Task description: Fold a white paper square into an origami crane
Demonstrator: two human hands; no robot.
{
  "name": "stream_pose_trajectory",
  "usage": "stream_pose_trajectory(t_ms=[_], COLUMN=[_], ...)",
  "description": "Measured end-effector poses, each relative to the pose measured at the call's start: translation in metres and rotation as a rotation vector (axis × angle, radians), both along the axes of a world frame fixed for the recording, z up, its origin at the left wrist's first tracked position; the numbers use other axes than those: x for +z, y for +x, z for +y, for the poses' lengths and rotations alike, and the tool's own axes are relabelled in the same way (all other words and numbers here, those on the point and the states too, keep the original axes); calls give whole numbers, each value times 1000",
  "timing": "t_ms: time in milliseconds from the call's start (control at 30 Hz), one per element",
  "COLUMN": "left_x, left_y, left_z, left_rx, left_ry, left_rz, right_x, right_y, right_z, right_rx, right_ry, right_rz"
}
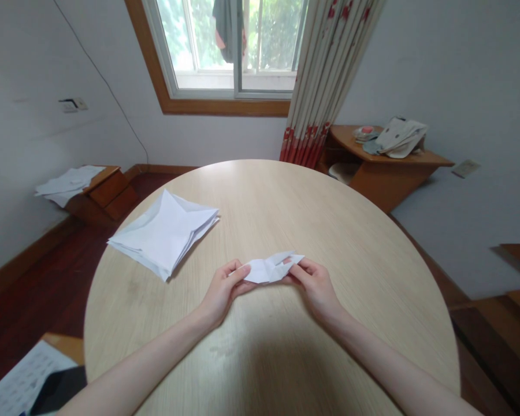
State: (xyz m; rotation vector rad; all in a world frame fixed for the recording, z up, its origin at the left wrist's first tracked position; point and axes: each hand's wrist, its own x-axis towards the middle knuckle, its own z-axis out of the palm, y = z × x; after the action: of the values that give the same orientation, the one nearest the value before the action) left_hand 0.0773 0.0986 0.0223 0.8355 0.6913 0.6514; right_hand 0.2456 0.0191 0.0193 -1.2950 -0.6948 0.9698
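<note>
A small folded white paper is held between my two hands, over the near middle of the round table. My left hand pinches its left end, thumb on top and fingers underneath. At the other end, my right hand grips the paper, with thumb and fingers closed around a pointed flap. Folds stand up on the right half of the paper, while the left half looks flatter. A stack of white paper sheets lies on the table to the left, beyond my left hand.
Past the table, a window and a patterned curtain are at the back. A wooden desk with a cloth bag stands at the right. More papers cover a low cabinet on the left. A dark object lies at lower left.
</note>
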Motion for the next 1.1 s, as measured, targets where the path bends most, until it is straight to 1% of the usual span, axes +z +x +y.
stream_pose_trajectory(t_ms=[133,200,333,433,533,667,733,833,967,1100], left_x=[0,0,-2,-3,-2,4,6,5,1,4], left_y=[-1,-1,0,1,1,1,0,-2,-3,-3], left_z=[1,1,2,2,2,-2,-2,1,10,18], left_rx=[50,58,68,89,109,69,43,23,32,-7], left_ry=[-15,-26,-48,-38,-20,-22,-27,-26,-43,-51], left_rz=[-13,-22,-43,-43,-13,-17,-24,-13,69,169], right_x=[1,0,-2,-2,2,6,8,9,9,6], right_y=[1,3,5,7,9,9,9,10,15,20], right_z=[1,3,5,6,5,4,4,5,7,7], right_rx=[-27,-46,-42,-53,-76,-44,-32,-46,-97,-106], right_ry=[7,9,24,41,47,48,41,19,-4,-14], right_rz=[82,111,150,156,106,70,107,182,224,218])
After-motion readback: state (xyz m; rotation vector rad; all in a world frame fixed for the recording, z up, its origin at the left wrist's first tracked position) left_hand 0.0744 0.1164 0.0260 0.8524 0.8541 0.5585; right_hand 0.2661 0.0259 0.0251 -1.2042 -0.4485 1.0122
